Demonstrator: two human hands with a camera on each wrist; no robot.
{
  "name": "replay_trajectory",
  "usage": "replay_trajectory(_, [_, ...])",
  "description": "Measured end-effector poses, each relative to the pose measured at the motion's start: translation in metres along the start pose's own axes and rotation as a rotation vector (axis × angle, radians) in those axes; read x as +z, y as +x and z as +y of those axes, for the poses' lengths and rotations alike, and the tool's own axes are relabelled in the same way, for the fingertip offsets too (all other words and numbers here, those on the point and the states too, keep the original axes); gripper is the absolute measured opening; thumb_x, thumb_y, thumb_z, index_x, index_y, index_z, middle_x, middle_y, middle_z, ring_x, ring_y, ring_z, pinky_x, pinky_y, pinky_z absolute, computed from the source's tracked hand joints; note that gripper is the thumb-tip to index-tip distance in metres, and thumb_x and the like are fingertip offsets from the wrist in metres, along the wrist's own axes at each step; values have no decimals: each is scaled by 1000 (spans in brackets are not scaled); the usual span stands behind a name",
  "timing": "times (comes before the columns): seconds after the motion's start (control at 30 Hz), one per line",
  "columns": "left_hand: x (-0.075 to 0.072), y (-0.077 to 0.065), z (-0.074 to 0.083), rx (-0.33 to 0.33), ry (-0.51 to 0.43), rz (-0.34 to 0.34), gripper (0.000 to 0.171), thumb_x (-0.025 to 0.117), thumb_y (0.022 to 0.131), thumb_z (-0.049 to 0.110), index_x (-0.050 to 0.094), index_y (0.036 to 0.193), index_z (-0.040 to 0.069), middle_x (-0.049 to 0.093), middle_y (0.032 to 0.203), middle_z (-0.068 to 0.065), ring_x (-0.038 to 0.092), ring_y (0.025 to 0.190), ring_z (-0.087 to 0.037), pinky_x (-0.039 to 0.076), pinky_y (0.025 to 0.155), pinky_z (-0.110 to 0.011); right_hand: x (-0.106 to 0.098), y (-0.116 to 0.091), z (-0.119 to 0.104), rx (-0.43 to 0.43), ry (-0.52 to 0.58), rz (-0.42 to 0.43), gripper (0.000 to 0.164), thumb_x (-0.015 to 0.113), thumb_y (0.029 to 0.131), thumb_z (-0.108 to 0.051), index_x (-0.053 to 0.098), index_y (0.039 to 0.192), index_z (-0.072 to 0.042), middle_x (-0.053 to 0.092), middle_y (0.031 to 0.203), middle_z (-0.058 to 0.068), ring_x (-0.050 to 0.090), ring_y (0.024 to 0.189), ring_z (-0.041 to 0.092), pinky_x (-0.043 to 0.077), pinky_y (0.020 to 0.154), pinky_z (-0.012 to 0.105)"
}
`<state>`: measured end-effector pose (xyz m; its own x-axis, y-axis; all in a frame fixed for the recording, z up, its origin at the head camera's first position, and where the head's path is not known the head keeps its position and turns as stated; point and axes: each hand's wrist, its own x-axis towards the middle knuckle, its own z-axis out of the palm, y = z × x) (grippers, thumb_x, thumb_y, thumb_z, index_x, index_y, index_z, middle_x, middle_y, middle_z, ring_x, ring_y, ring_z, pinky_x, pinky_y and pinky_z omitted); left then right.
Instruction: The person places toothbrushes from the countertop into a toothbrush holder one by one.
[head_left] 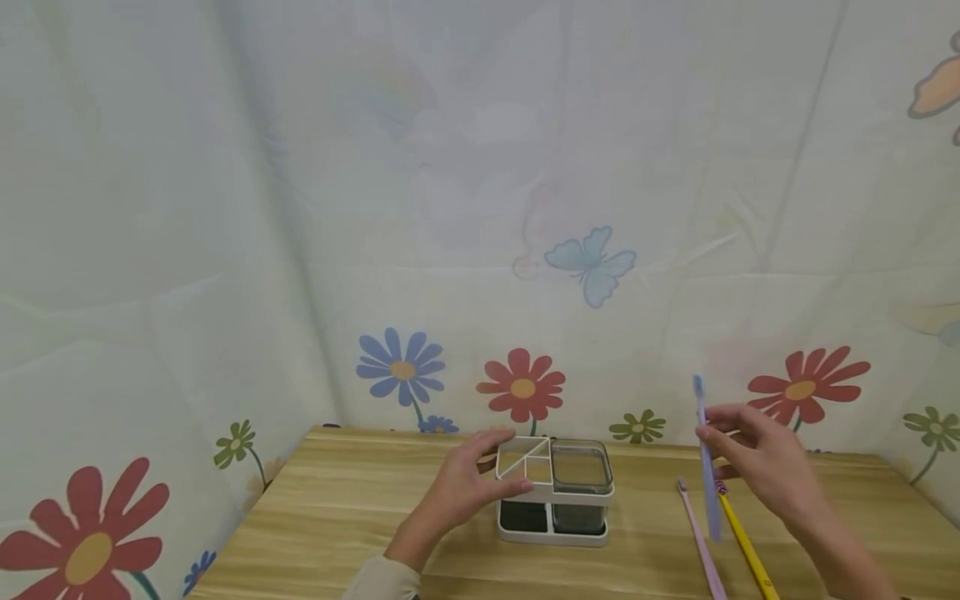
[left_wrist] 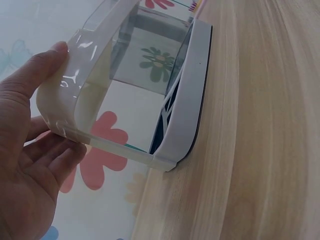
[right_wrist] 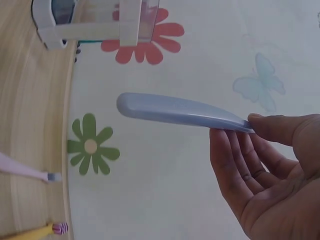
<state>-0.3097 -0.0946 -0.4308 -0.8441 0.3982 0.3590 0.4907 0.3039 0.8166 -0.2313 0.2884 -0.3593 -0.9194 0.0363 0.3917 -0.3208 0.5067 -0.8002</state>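
Note:
A white toothbrush holder [head_left: 525, 491] with a divided upper tier, a clear cup and a lower tray stands on the table. My left hand [head_left: 467, 481] grips the left end of its upper tier, thumb at the front and fingers behind; the left wrist view shows thumb and fingers around the white rim [left_wrist: 75, 75]. To the right, my right hand [head_left: 765, 454] pinches a lavender toothbrush [head_left: 708, 475] between thumb and fingers. It is held upright, bristles up, above the table. In the right wrist view its thick handle [right_wrist: 170, 108] points away from the hand.
On the wooden table [head_left: 360, 500], a pink toothbrush [head_left: 701, 537] and a yellow toothbrush [head_left: 746, 542] lie below the right hand, with their heads toward the back. A flower-printed cloth [head_left: 465, 208] hangs behind the table's back edge.

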Motion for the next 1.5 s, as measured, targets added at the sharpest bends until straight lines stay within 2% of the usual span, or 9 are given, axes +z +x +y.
replay_trajectory(0.33, [0,1,-1,1,3,1,72,91,88,35,61,149,13,59,147,-7,58,135,-33,52,109,-48,25,9,-23,-69,123,34,33,66,107,-14,60,132,7,67,108,18,72,85,12,66,67,34])
replay_trajectory(0.47, [0,0,-1,0,0,2,71,90,88,36,61,149,14,59,147,-7,58,135,-34,51,109,-49,35,12,-32,-78,179,37,32,66,107,-14,60,130,8,65,109,22,72,88,11,66,69,35])
replay_trajectory(0.63, [0,0,0,-9,16,3,71,90,88,36,61,150,15,59,148,-6,58,135,-31,52,109,-46,49,16,-41,-90,224,36,31,67,107,-15,60,128,8,64,108,20,72,89,13,67,70,35])
replay_trajectory(0.87, [-1,0,0,-5,25,-5,72,88,89,37,60,151,13,56,152,-10,56,137,-32,52,109,-45,64,22,-51,-81,285,17,31,68,106,-15,61,128,7,63,109,18,71,88,14,66,70,35])
replay_trajectory(1.13, [-1,0,-2,-2,-37,-5,69,90,88,31,62,149,13,54,153,-14,56,138,-37,52,109,-48,82,28,-57,-37,327,34,32,69,106,-17,61,129,4,63,114,20,68,94,16,66,75,35])
replay_trajectory(1.5, [-1,1,-6,0,-62,0,70,92,86,33,63,147,13,57,148,-12,59,134,-39,53,108,-46,105,39,-64,10,403,62,32,70,105,-14,61,128,5,69,112,18,71,89,17,66,75,34])
